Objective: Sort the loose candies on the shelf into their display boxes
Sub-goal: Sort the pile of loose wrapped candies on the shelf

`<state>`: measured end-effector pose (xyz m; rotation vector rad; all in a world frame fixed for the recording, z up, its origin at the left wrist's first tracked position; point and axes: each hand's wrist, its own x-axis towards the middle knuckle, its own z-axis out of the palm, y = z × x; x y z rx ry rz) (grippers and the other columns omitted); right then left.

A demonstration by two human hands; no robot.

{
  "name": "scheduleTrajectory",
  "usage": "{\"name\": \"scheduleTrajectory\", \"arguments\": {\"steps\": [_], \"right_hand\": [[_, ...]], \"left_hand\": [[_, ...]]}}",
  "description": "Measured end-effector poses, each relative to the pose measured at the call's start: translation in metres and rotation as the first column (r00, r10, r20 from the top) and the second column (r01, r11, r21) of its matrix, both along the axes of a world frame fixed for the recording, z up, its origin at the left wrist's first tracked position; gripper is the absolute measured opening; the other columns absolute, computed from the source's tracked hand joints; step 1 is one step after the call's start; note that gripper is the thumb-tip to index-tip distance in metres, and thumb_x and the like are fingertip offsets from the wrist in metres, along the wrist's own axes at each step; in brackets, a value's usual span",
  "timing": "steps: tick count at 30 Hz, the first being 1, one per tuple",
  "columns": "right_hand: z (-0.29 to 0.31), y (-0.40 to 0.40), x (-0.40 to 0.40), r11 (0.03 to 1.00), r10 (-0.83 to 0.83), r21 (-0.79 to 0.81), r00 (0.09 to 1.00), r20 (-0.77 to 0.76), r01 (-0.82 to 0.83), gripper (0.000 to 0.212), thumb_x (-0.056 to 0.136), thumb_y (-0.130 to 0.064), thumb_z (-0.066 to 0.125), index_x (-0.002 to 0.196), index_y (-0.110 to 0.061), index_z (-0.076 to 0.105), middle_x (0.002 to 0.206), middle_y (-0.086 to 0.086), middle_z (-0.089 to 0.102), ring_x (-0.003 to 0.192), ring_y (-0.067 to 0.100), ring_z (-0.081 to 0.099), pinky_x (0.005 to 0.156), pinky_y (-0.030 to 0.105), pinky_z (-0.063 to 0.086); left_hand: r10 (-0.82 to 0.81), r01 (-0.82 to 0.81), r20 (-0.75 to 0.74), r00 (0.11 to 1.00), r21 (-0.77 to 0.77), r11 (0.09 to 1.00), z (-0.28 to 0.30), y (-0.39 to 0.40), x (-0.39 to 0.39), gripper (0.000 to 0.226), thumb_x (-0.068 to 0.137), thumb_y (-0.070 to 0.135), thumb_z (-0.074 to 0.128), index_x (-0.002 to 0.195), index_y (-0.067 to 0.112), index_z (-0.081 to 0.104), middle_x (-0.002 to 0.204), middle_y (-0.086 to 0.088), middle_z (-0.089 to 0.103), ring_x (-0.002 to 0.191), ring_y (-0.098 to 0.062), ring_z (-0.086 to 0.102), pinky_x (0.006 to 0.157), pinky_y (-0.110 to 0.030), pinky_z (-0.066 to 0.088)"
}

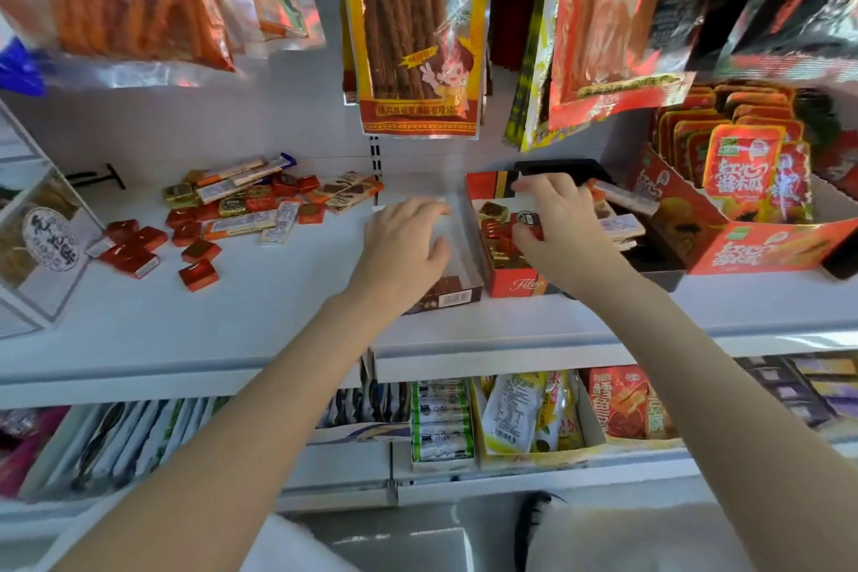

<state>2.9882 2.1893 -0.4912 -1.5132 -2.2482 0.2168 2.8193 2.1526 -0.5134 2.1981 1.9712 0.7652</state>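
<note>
Loose candies [232, 209] lie in a pile on the white shelf [255, 316]: red and gold foil squares and several long bar wrappers. A brown display box [445, 293] with a white inside stands at the shelf middle, and my left hand [404, 242] hovers over it with relaxed fingers, holding nothing. Right beside it stands a red display box [515, 283] holding foil squares. Over that box my right hand [557, 223] pinches a dark red square candy [527, 218] between thumb and fingers. A black tray [650, 255] with bar candies sits just right of my right hand.
A large red carton [752, 246] of snack packs fills the right end of the shelf. Hanging snack bags [418, 28] dangle above the boxes. A clear case [42, 242] stands at the left. Lower shelves hold more packets [510, 418].
</note>
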Motion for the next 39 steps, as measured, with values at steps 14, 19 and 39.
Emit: {"name": "scheduleTrajectory", "arguments": {"steps": [14,19,39], "right_hand": [[-0.017,0.009,-0.189,0.883,0.466,-0.111,0.880,0.090,-0.456,0.057,0.085,-0.006,0.048,0.139,-0.009,0.030,0.139,0.016,0.040,0.128,0.035,0.036,0.104,0.043,0.034],[-0.029,0.031,-0.228,0.923,0.371,-0.208,0.894,0.253,-0.325,0.055,0.090,-0.014,0.045,0.141,-0.007,0.023,0.143,0.018,0.030,0.131,0.036,0.030,0.105,0.044,0.027],[-0.021,0.033,-0.278,0.790,0.613,-0.095,0.782,0.115,-0.605,0.048,0.087,-0.011,0.053,0.134,-0.019,0.045,0.137,0.014,0.044,0.125,0.031,0.043,0.100,0.034,0.036]], "left_hand": [[0.446,-0.463,-0.132,0.885,-0.329,0.823,-0.013,-0.056,-0.196,0.067,0.083,0.034,0.061,0.140,0.020,0.029,0.146,-0.013,0.027,0.131,-0.037,0.026,0.109,-0.044,0.025],[0.403,-0.371,0.012,0.915,-0.367,0.853,-0.025,-0.057,-0.217,0.055,0.076,0.030,0.068,0.126,0.017,0.049,0.128,-0.003,0.050,0.117,-0.023,0.047,0.101,-0.032,0.037],[0.306,-0.260,0.188,0.933,-0.232,0.937,-0.025,-0.068,-0.225,0.025,0.079,0.007,0.064,0.100,0.017,0.056,0.107,-0.001,0.063,0.100,-0.016,0.058,0.088,-0.028,0.045]]}}
